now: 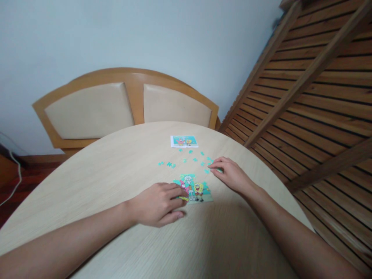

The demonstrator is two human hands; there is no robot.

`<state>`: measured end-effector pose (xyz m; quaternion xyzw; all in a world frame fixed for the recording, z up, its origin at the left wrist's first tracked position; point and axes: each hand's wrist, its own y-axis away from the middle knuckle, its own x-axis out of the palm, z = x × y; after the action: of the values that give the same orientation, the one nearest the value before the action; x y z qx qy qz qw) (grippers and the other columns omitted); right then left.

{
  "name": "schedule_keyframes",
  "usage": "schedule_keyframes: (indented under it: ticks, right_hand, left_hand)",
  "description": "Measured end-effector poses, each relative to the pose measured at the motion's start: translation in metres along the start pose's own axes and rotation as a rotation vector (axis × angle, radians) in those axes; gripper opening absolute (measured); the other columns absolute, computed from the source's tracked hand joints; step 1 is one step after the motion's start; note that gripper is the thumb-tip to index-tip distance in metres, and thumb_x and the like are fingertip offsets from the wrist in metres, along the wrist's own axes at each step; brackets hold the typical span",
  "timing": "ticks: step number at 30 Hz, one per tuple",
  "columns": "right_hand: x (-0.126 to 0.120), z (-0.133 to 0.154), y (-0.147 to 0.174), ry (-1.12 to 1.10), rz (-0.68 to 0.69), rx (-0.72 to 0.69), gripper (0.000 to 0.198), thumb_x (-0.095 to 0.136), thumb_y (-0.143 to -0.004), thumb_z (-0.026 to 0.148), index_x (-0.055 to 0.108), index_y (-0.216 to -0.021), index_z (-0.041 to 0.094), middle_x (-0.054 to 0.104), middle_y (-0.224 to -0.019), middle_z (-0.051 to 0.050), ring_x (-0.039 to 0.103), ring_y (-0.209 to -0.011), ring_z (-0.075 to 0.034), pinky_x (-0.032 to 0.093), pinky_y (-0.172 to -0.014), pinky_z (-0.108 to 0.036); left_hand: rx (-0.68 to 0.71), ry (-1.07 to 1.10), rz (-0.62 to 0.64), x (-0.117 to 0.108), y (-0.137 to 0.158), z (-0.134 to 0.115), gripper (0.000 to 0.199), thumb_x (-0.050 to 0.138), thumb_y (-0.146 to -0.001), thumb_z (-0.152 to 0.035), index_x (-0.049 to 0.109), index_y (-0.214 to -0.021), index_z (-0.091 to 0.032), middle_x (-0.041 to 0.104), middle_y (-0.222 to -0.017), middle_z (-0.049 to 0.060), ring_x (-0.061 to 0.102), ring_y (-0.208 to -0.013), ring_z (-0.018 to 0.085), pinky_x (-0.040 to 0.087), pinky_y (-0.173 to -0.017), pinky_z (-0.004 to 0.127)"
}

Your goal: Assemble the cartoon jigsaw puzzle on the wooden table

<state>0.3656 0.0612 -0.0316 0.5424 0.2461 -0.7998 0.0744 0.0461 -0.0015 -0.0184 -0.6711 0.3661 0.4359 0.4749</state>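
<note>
A partly assembled cartoon jigsaw puzzle lies on the table, its upper edge uneven. My left hand rests palm down over its left side, fingers stretched and covering part of the pink figure. My right hand is beyond the puzzle to the right, fingers extended and a little apart among loose teal puzzle pieces. One teal bit shows between its index finger and thumb; whether it is being touched is unclear. More loose pieces are scattered behind the puzzle.
A small reference picture with a white border lies farther back on the round wooden table. Behind the table stands a padded headboard against a pale wall. Slatted wood rises on the right, and a white cable hangs at left.
</note>
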Motion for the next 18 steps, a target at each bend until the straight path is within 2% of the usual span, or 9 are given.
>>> schedule_keyframes:
  ticks: [6, 12, 18]
  right_hand:
    - [-0.01, 0.005, 0.003, 0.009, 0.075, -0.035, 0.018, 0.063, -0.093, 0.032, 0.078, -0.102, 0.027, 0.075, -0.103, -0.006, 0.067, -0.1, -0.026, 0.051, -0.091, -0.04]
    - [-0.011, 0.009, 0.001, -0.043, 0.091, -0.087, 0.021, 0.058, -0.09, 0.016, 0.077, -0.097, 0.023, 0.076, -0.099, -0.006, 0.068, -0.095, -0.023, 0.051, -0.089, -0.037]
    - [-0.013, 0.009, 0.003, -0.109, 0.143, -0.016, 0.028, 0.057, -0.083, 0.011, 0.076, -0.098, 0.023, 0.077, -0.103, -0.005, 0.07, -0.097, -0.023, 0.052, -0.091, -0.036]
  left_hand:
    - [-0.037, -0.003, 0.011, -0.001, 0.002, 0.004, 0.028, 0.043, -0.104, -0.034, 0.063, -0.111, -0.016, 0.068, -0.12, 0.013, 0.066, -0.111, 0.025, 0.054, -0.101, 0.041]
    - [0.038, 0.045, 0.002, -0.002, 0.001, 0.003, 0.026, 0.044, -0.104, -0.033, 0.063, -0.108, -0.016, 0.069, -0.12, 0.014, 0.065, -0.114, 0.025, 0.055, -0.1, 0.041]
    - [0.013, 0.04, 0.01, -0.002, 0.002, 0.003, 0.027, 0.044, -0.104, -0.033, 0.063, -0.111, -0.016, 0.069, -0.121, 0.014, 0.066, -0.115, 0.025, 0.056, -0.1, 0.04]
